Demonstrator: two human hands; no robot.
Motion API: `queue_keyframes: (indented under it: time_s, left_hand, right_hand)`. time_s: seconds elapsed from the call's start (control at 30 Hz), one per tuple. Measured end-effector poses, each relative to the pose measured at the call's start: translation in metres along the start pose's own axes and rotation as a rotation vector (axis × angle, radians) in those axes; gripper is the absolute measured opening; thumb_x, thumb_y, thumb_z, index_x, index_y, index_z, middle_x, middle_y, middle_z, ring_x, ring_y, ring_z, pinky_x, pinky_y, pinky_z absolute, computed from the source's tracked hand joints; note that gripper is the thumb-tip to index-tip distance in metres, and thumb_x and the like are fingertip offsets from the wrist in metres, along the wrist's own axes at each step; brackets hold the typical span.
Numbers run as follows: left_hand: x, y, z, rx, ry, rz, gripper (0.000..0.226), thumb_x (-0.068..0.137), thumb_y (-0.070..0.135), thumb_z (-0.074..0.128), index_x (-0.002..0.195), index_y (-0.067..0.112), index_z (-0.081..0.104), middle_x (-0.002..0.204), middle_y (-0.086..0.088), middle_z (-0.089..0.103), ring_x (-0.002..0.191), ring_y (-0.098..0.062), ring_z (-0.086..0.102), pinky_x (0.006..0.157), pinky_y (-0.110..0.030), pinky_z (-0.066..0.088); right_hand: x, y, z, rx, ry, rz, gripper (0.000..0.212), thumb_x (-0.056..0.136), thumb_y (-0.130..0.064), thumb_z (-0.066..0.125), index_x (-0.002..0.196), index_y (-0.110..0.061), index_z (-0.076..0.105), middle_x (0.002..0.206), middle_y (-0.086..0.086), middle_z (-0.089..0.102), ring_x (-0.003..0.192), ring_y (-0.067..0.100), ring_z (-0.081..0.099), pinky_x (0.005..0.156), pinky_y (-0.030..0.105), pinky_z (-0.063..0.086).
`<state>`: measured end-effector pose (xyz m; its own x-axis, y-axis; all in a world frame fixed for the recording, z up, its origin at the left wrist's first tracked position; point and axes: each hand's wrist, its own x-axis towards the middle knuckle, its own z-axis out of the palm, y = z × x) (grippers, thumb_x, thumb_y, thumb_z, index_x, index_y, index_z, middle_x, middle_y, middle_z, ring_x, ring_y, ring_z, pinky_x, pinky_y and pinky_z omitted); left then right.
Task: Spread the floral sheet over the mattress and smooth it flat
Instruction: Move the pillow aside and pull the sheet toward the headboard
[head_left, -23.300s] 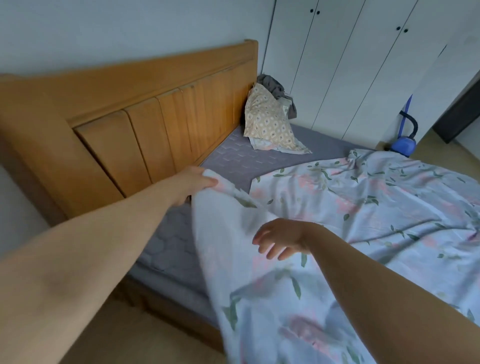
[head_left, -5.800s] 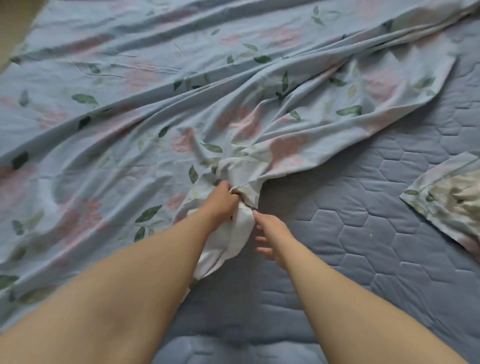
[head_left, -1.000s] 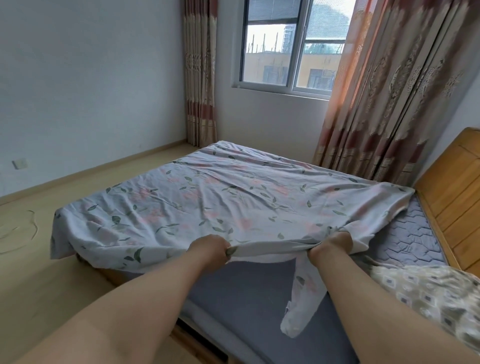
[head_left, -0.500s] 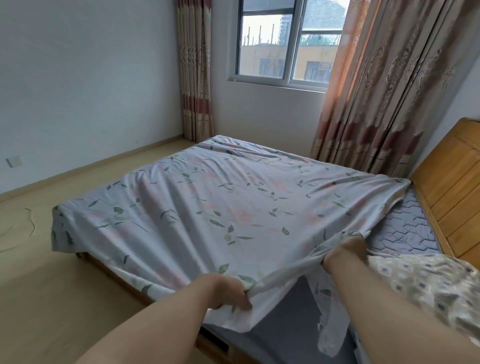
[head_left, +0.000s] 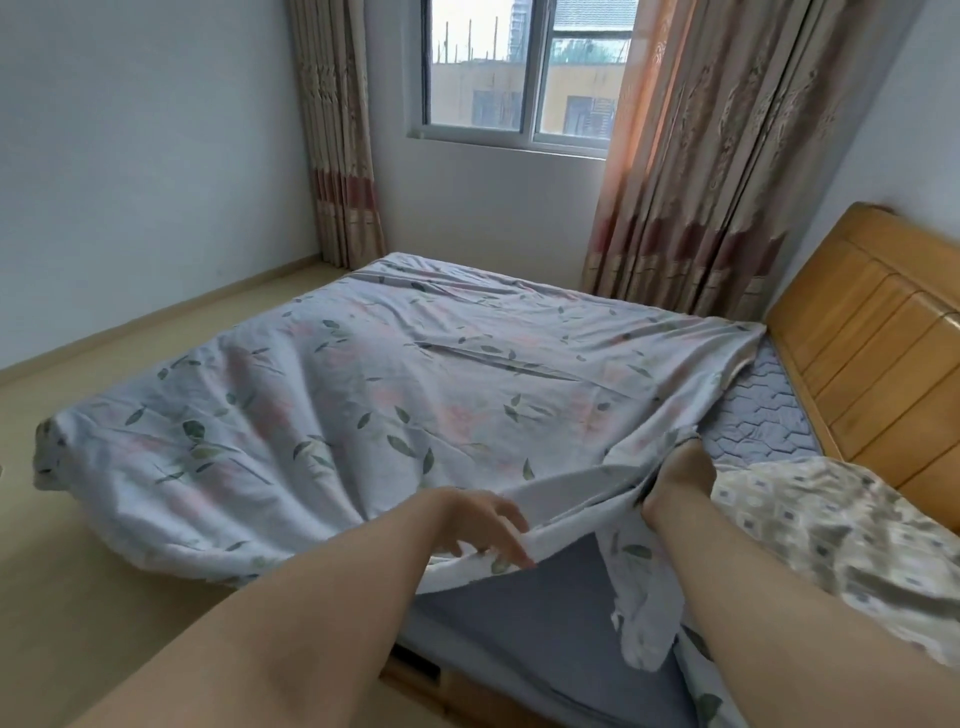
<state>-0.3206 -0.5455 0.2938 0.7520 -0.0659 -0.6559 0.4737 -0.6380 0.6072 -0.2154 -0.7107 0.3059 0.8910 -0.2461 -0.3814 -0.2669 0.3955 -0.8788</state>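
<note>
The pale blue floral sheet (head_left: 395, 395) lies over most of the grey quilted mattress (head_left: 763, 415), wrinkled, with a long fold across its middle. Its near edge is lifted off the bed. My left hand (head_left: 483, 519) rests at that near edge with fingers spread, its fingertips on the cloth. My right hand (head_left: 675, 478) is shut on a bunched part of the sheet's edge, with a loose corner hanging below it. Bare mattress shows at the near side and along the headboard.
A wooden headboard (head_left: 872, 322) stands at the right. A patterned pillow (head_left: 841, 530) lies at the near right corner. Curtains (head_left: 701, 171) and a window (head_left: 519, 67) are behind the bed. Bare wooden floor (head_left: 78, 571) runs along the left side.
The sheet has been drawn nearer and toward the left, covering more mattress. My left hand has loosened from a fist into spread fingers. My right hand keeps its hold.
</note>
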Motion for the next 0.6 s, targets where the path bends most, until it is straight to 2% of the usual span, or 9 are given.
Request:
queue_keyframes:
  time_s: [0.13, 0.23, 0.3, 0.37, 0.4, 0.47, 0.53, 0.6]
  left_hand:
    - [0.010, 0.029, 0.003, -0.170, 0.114, 0.230, 0.075, 0.082, 0.021, 0.073, 0.144, 0.024, 0.031, 0.145, -0.004, 0.040, 0.130, -0.023, 0.044, 0.106, -0.032, 0.039]
    - [0.019, 0.055, 0.013, -0.135, 0.260, 0.427, 0.086, 0.074, 0.021, 0.078, 0.145, 0.021, 0.029, 0.140, -0.004, 0.044, 0.129, -0.021, 0.044, 0.108, -0.034, 0.039]
    - [0.023, 0.068, 0.016, -0.012, 0.443, 0.468, 0.064, 0.083, 0.021, 0.067, 0.139, 0.021, 0.037, 0.131, -0.006, 0.055, 0.122, -0.024, 0.052, 0.098, -0.031, 0.041]
    - [0.025, 0.074, 0.011, 0.076, 0.604, 0.468, 0.025, 0.090, 0.016, 0.052, 0.114, 0.016, 0.057, 0.111, -0.011, 0.064, 0.106, -0.028, 0.059, 0.082, -0.029, 0.042]
    - [0.026, 0.075, 0.008, 0.033, 0.604, 0.488, 0.015, 0.089, 0.011, 0.049, 0.097, 0.015, 0.061, 0.098, -0.012, 0.065, 0.095, -0.027, 0.061, 0.076, -0.029, 0.041]
    - [0.027, 0.073, 0.002, -0.146, 0.484, 0.514, 0.018, 0.083, 0.006, 0.051, 0.071, 0.018, 0.057, 0.074, -0.007, 0.057, 0.074, -0.023, 0.055, 0.064, -0.028, 0.041]
    - [0.026, 0.070, -0.003, -0.318, 0.335, 0.525, 0.013, 0.074, 0.010, 0.056, 0.066, 0.020, 0.058, 0.067, -0.004, 0.051, 0.065, -0.020, 0.048, 0.056, -0.025, 0.038]
    - [0.023, 0.066, -0.007, -0.464, 0.222, 0.535, 0.009, 0.070, 0.010, 0.060, 0.074, 0.017, 0.064, 0.074, -0.008, 0.056, 0.069, -0.021, 0.050, 0.060, -0.025, 0.040]
  right_hand:
    - [-0.011, -0.007, -0.007, -0.203, -0.193, -0.099, 0.027, 0.093, -0.008, 0.031, 0.074, -0.016, 0.050, 0.089, 0.012, 0.053, 0.079, 0.025, 0.053, 0.073, 0.035, 0.048]
    - [-0.029, -0.010, -0.011, -0.444, -0.364, -0.284, 0.028, 0.092, 0.001, 0.037, 0.071, -0.013, 0.048, 0.071, 0.008, 0.053, 0.064, 0.020, 0.054, 0.061, 0.029, 0.046]
    - [-0.033, -0.012, -0.015, -0.617, -0.427, -0.421, 0.028, 0.088, 0.002, 0.048, 0.066, -0.015, 0.048, 0.065, 0.002, 0.050, 0.062, 0.015, 0.050, 0.059, 0.022, 0.042]
    - [-0.032, -0.012, -0.021, -0.809, -0.421, -0.518, 0.028, 0.085, -0.005, 0.060, 0.063, -0.019, 0.048, 0.062, -0.004, 0.049, 0.061, 0.010, 0.046, 0.055, 0.012, 0.036]
    - [-0.030, -0.012, -0.026, -0.879, -0.396, -0.542, 0.023, 0.083, -0.012, 0.064, 0.067, -0.021, 0.051, 0.065, -0.007, 0.052, 0.064, 0.008, 0.049, 0.057, 0.010, 0.038]
    - [-0.030, -0.009, -0.034, -0.961, -0.335, -0.574, 0.016, 0.080, -0.030, 0.071, 0.086, -0.023, 0.058, 0.080, -0.007, 0.061, 0.080, 0.013, 0.058, 0.073, 0.021, 0.048]
    - [-0.031, -0.005, -0.041, -1.059, -0.251, -0.595, 0.035, 0.078, -0.045, 0.069, 0.105, -0.026, 0.058, 0.098, -0.005, 0.064, 0.098, 0.020, 0.059, 0.084, 0.033, 0.048]
    - [-0.028, -0.004, -0.046, -1.185, -0.149, -0.566, 0.039, 0.082, -0.045, 0.063, 0.116, -0.028, 0.053, 0.112, 0.001, 0.063, 0.107, 0.025, 0.058, 0.083, 0.031, 0.043]
